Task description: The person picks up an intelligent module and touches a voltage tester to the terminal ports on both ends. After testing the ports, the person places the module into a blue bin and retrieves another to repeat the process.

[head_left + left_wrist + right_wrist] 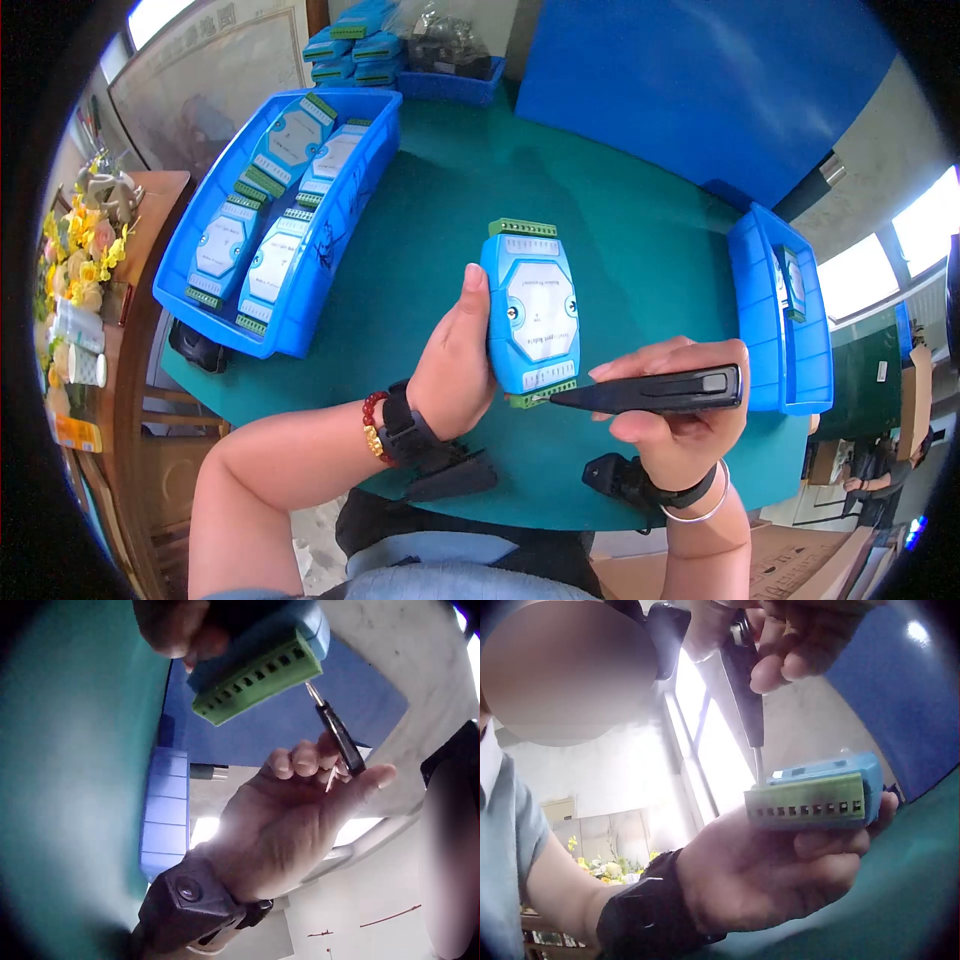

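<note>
My left hand (455,355) holds a blue module (540,310) with a white label, thumb along its left edge and fingers underneath. Green terminal blocks sit at both ends, and the near terminal block (530,397) faces me with its row of square holes. In my right hand (685,445) is a black screwdriver (655,391), pinched between thumb and fingers. Its thin metal shaft (760,766) meets one end of the near terminal block in the right wrist view. From the left wrist view, the tip lies right at that block's corner.
On the left a blue bin (335,270) contains several similar modules. Another blue bin (770,350) stands at the right with a module inside. More modules (352,45) are stacked at the back beside a small blue tray (455,88). A green surface (430,200) covers the table.
</note>
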Tool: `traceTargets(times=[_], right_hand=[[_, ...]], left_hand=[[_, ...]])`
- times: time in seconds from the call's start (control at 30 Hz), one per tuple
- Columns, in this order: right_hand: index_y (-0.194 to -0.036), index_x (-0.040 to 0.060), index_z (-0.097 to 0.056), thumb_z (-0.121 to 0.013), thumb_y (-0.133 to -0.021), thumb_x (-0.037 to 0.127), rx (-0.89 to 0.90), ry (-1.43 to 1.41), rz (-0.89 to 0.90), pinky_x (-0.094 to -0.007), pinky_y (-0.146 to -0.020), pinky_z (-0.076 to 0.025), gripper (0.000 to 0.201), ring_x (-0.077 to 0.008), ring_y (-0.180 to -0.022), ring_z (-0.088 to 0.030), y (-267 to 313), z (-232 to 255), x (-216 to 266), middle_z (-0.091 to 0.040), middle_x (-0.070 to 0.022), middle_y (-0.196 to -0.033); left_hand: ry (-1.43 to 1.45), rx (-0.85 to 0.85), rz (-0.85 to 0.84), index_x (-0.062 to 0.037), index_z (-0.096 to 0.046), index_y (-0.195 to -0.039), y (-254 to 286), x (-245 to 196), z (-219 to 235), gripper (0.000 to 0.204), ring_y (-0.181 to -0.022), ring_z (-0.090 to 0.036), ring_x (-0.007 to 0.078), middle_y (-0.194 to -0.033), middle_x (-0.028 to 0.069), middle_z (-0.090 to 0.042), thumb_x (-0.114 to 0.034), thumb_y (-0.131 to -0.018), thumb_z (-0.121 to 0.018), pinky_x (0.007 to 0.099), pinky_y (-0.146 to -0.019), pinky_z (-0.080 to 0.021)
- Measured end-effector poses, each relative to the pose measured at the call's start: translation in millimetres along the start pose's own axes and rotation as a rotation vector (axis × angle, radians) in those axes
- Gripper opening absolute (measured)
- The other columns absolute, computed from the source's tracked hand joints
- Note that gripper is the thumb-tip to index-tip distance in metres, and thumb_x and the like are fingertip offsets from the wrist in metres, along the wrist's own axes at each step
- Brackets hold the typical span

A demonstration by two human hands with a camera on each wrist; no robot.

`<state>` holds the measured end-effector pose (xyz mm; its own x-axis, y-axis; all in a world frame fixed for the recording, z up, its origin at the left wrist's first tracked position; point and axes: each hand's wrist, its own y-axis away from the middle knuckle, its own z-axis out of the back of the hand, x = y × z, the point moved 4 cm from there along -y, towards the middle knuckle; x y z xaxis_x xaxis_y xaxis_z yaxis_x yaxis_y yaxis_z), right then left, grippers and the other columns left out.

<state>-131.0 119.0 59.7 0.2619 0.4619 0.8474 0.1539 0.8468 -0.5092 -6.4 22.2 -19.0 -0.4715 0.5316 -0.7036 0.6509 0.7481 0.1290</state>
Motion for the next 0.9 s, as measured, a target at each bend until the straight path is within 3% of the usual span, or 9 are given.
traceTargets(times=[0.3, 0.4, 0.5, 0.6, 0.73, 0.87, 0.9], right_hand=[[-0.094, 0.0, -0.044, -0.08, -0.07, 0.007, 0.0, -0.035, -0.068, -0.0291, -0.066, -0.054, 0.044, -0.0217, -0.08, -0.067, -3, 2, -8, -0.065, -0.0182, -0.083], [-0.099, -0.0008, -0.042, -0.073, -0.079, 0.009, -0.003, -0.093, -0.083, -0.0295, -0.066, -0.054, 0.038, -0.0215, -0.077, -0.066, -4, 4, -7, -0.064, -0.0219, -0.088], [-0.104, -0.0017, -0.04, -0.065, -0.085, 0.012, -0.006, -0.298, 0.023, -0.0311, -0.067, -0.055, 0.035, -0.0218, -0.074, -0.065, -6, 4, -1, -0.061, -0.027, -0.094], [-0.107, -0.0022, -0.037, -0.06, -0.089, 0.013, 0.13, -0.327, 0.074, -0.0327, -0.067, -0.055, 0.033, -0.0223, -0.073, -0.064, -5, 1, -4, -0.059, -0.0306, -0.097], [-0.107, -0.0017, -0.04, -0.06, -0.088, 0.012, 0.253, -0.313, 0.053, -0.0324, -0.068, -0.055, 0.031, -0.0232, -0.078, -0.065, -5, -7, -9, -0.061, -0.0286, -0.098], [-0.104, 0.0011, -0.047, -0.063, -0.086, 0.011, 0.278, -0.345, 0.017, -0.0355, -0.069, -0.054, 0.026, -0.0284, -0.084, -0.066, -6, -6, -5, -0.063, -0.0252, -0.097], [-0.102, 0.0031, -0.049, -0.064, -0.086, 0.016, 0.287, -0.296, 0.049, -0.0355, -0.066, -0.054, 0.025, -0.0287, -0.078, -0.066, -7, -8, -4, -0.064, -0.0247, -0.093]], left_hand=[[-0.049, 0.02, -0.025, -0.0013, -0.041, -0.129, 0, -3, -3, 0.067, -0.11, -0.056, 0.0251, -0.12, 0.014, -0.055, -0.055, -0.095, -0.021, 0.0389, -0.094, -0.046], [-0.051, 0.039, -0.029, -0.0013, -0.042, -0.128, -2, -2, -1, 0.066, -0.108, -0.057, 0.0246, -0.119, 0.0136, -0.056, -0.055, -0.096, -0.022, 0.0384, -0.093, -0.047], [0.003, -0.002, 0.001, 0.0002, -0.044, -0.125, -3, -6, 0, 0.063, -0.102, -0.059, 0.0212, -0.113, 0.0125, -0.058, -0.052, -0.097, -0.021, 0.0348, -0.089, -0.048], [0.009, -0.002, 0.02, 0.0008, -0.045, -0.123, -2, -9, -2, 0.062, -0.098, -0.06, 0.0192, -0.11, 0.0118, -0.059, -0.05, -0.098, -0.021, 0.0327, -0.087, -0.049], [-0.002, 0.01, 0.061, 0.001, -0.046, -0.123, -1, -7, -3, 0.063, -0.097, -0.061, 0.0186, -0.109, 0.0114, -0.059, -0.051, -0.098, -0.021, 0.032, -0.086, -0.05], [-0.031, 0.033, 0.088, 0.0006, -0.046, -0.125, -1, -4, 0, 0.061, -0.101, -0.061, 0.023, -0.114, 0.0145, -0.059, -0.05, -0.097, -0.025, 0.0359, -0.089, -0.049], [-0.038, 0.033, 0.094, 0.0006, -0.046, -0.125, 0, -4, -1, 0.061, -0.101, -0.061, 0.0229, -0.115, 0.0145, -0.059, -0.05, -0.097, -0.025, 0.0358, -0.09, -0.049]])
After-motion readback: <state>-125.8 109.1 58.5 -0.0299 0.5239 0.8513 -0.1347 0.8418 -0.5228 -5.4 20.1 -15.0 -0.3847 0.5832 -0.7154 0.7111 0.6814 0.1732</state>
